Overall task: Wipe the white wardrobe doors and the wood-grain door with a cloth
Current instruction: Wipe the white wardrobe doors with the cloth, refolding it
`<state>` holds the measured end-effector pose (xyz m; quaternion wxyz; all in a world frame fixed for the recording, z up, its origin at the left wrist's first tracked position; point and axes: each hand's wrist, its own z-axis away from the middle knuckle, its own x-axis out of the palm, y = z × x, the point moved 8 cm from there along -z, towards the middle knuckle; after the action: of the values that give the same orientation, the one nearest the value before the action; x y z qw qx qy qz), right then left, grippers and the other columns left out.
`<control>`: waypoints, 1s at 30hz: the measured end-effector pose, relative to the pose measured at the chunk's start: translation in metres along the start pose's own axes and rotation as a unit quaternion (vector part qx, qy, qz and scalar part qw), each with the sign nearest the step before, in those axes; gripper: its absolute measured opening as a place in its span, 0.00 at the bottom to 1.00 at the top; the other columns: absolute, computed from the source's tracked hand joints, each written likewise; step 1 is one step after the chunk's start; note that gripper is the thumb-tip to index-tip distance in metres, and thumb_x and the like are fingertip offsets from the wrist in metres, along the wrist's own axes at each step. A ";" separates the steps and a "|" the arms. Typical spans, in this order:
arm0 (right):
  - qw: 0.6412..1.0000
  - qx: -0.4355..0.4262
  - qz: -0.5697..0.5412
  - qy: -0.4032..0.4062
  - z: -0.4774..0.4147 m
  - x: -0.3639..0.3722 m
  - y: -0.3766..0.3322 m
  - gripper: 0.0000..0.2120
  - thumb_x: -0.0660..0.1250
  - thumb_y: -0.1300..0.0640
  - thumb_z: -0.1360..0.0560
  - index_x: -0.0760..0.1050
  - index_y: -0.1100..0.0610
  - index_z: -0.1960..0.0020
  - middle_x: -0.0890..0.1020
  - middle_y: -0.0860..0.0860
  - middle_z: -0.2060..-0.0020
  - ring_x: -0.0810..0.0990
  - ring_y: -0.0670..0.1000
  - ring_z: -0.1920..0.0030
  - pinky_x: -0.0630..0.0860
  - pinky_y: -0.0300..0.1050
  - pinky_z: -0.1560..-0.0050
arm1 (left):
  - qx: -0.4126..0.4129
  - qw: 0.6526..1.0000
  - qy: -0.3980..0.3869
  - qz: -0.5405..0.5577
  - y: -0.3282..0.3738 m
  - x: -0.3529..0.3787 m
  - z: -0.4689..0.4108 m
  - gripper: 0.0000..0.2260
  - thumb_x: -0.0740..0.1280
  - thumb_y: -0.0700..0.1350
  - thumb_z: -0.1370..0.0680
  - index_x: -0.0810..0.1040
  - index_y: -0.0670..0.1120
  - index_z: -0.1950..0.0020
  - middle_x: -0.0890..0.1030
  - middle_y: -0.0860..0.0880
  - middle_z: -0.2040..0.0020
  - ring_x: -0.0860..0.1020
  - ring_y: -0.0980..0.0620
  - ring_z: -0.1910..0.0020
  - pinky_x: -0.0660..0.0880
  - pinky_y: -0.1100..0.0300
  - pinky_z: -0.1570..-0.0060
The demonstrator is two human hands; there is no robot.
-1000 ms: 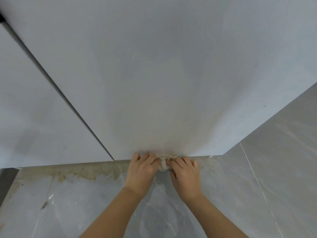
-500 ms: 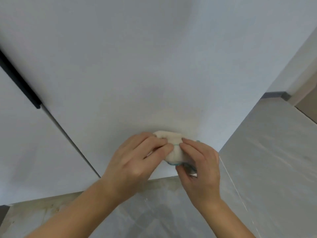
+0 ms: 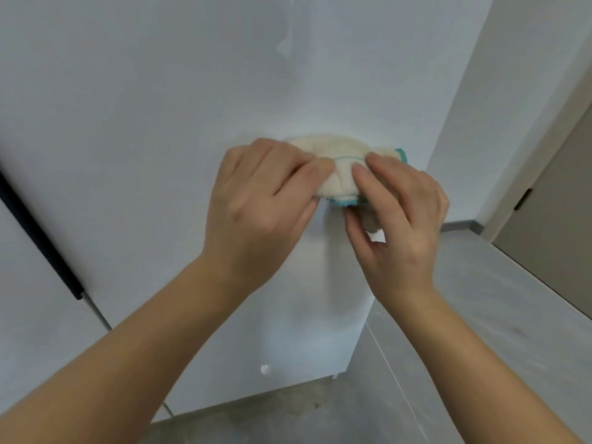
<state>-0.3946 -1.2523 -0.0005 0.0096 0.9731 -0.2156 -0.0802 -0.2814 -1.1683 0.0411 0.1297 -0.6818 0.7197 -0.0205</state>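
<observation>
A cream cloth with teal edging (image 3: 336, 155) is bunched against the white wardrobe door (image 3: 160, 107), roughly mid-height in view. My left hand (image 3: 262, 200) grips its left side with curled fingers and thumb. My right hand (image 3: 400, 213) pinches its right side, thumb below and fingers over the top. A second white wardrobe door (image 3: 28, 299) lies to the left, past a dark vertical handle (image 3: 41, 241). The wood-grain door (image 3: 551, 203) shows at the far right edge.
Grey marble-look floor tiles (image 3: 480, 315) spread to the right and below. Dirty residue marks the floor along the wardrobe base (image 3: 304, 402). A grey skirting board (image 3: 461, 225) runs along the right wall by the door frame.
Both hands have carried the cloth up the wardrobe door from its bottom edge near the floor to about mid-height. The view has tilted up and the door at the right has come into sight.
</observation>
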 end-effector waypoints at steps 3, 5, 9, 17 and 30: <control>1.000 -0.005 -0.028 -0.008 -0.011 0.010 0.005 0.16 0.69 0.69 0.26 0.77 0.60 0.39 0.80 0.58 0.42 0.78 0.58 0.42 0.72 0.52 0.41 | 0.035 0.999 -0.001 -0.042 -0.006 0.003 0.000 0.07 0.69 0.35 0.25 0.85 0.43 0.52 0.83 0.47 0.58 0.79 0.45 0.53 0.69 0.51 0.54; 0.999 -0.013 -0.038 -0.012 -0.014 0.014 0.003 0.15 0.66 0.71 0.26 0.79 0.63 0.41 0.80 0.59 0.44 0.80 0.59 0.44 0.74 0.53 0.43 | 0.062 0.998 -0.010 -0.026 -0.006 0.006 0.000 0.06 0.68 0.35 0.24 0.85 0.41 0.51 0.84 0.45 0.55 0.81 0.44 0.51 0.72 0.51 0.52; 0.998 -0.041 -0.057 -0.001 -0.018 0.015 0.003 0.14 0.65 0.73 0.26 0.79 0.65 0.43 0.81 0.59 0.45 0.81 0.59 0.45 0.75 0.55 0.46 | 0.087 0.996 -0.009 0.012 -0.006 0.009 0.002 0.07 0.68 0.35 0.23 0.84 0.41 0.47 0.84 0.45 0.51 0.83 0.44 0.51 0.77 0.51 0.52; 0.990 -0.062 -0.125 0.003 0.019 0.027 0.009 0.11 0.69 0.72 0.28 0.81 0.63 0.48 0.82 0.60 0.50 0.82 0.61 0.50 0.77 0.58 0.53 | 0.058 0.998 0.009 -0.038 0.004 0.018 0.051 0.05 0.75 0.38 0.28 0.87 0.47 0.55 0.85 0.52 0.57 0.83 0.51 0.59 0.66 0.54 0.59; 0.977 -0.086 -0.112 -0.159 0.192 0.049 0.010 0.17 0.74 0.66 0.28 0.80 0.58 0.40 0.79 0.52 0.40 0.78 0.52 0.41 0.77 0.51 0.42 | 0.077 0.983 -0.163 -0.012 0.043 0.052 0.205 0.07 0.70 0.35 0.24 0.84 0.45 0.52 0.85 0.51 0.56 0.80 0.53 0.54 0.65 0.57 0.59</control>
<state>-0.3863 -1.2791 -0.1965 0.0500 0.9615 -0.0962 -0.2526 -0.2813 -1.1865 -0.1735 0.2976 -0.6724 0.6769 0.0339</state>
